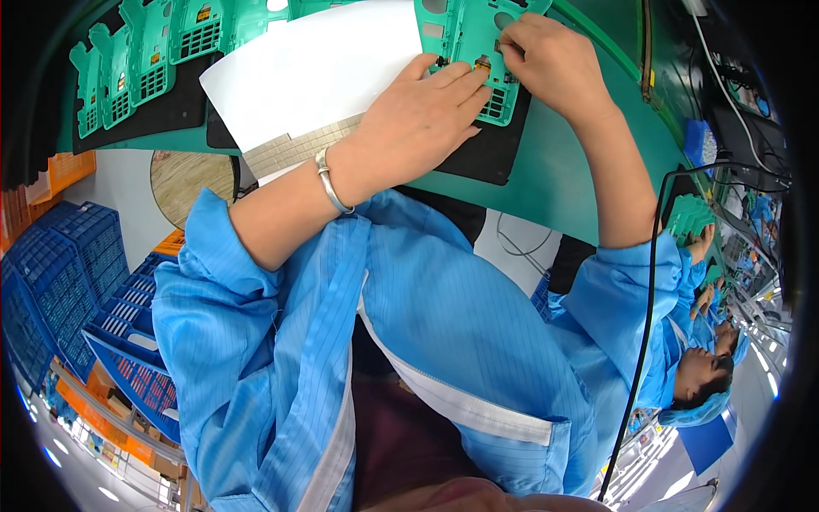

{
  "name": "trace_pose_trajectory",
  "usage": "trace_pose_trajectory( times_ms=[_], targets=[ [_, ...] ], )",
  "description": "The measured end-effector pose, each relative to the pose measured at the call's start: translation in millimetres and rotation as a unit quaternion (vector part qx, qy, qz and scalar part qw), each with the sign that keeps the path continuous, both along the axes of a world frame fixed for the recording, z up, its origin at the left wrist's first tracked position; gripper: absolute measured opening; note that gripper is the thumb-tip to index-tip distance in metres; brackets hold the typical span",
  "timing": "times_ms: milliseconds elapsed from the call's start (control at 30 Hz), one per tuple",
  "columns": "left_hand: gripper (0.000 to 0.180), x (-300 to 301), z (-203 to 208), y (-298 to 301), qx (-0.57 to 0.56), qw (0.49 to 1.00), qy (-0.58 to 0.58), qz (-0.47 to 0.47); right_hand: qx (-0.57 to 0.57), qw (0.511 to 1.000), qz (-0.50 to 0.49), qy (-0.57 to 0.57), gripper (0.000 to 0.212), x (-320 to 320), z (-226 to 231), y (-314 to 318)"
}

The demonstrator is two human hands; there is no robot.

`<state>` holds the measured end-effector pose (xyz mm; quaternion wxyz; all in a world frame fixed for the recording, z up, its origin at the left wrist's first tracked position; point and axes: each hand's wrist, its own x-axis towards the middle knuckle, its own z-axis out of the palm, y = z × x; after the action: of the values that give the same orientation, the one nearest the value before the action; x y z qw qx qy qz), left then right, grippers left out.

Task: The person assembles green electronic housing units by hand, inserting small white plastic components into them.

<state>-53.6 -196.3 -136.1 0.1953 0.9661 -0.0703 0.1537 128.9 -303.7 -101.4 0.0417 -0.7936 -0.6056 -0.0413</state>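
Pinstriped jacket [478, 324], gridded green casing [474, 36]

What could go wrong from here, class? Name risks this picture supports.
The left hand, spread over the green casing, might nudge the small amber part near its fingertips. The right hand, at the casing's right side, could shift it. The metal bracelet, close to the white sheet's gridded strip, may snag it.

We Reach Toward the Top of the Frame

We angle our left forearm [286, 215] up from left of centre, our left hand [424, 113] back-up at upper centre, fingers spread rightward. Our right forearm [616, 175] rises leftward at upper right, our right hand [553, 66] curled.
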Motion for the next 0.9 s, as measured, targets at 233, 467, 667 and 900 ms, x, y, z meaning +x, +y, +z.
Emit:
trace_pose_trajectory(
  times_ms=[233, 467, 667, 900],
  targets=[
    [0.039, 0, 0, 0, 0.010, 1.000, -0.005, -0.002, 0.080, 0.993, -0.055, 0.063, 0.013, -12, 3, -16],
    [0.039, -5, 5, 6, -0.006, 1.000, 0.002, -0.007, 0.087, 0.996, -0.005, -0.028, 0.023, -22, -7, -19],
    [0.052, -62, 36, 29, -0.030, 0.997, 0.046, 0.056, 0.157, 0.977, 0.056, 0.134, 0.018, -53, 11, -16],
    [0.066, -91, 19, 45, 0.031, 0.992, 0.099, 0.073, 0.113, 0.977, 0.043, 0.175, 0.012, -95, 9, 4]
  ],
)
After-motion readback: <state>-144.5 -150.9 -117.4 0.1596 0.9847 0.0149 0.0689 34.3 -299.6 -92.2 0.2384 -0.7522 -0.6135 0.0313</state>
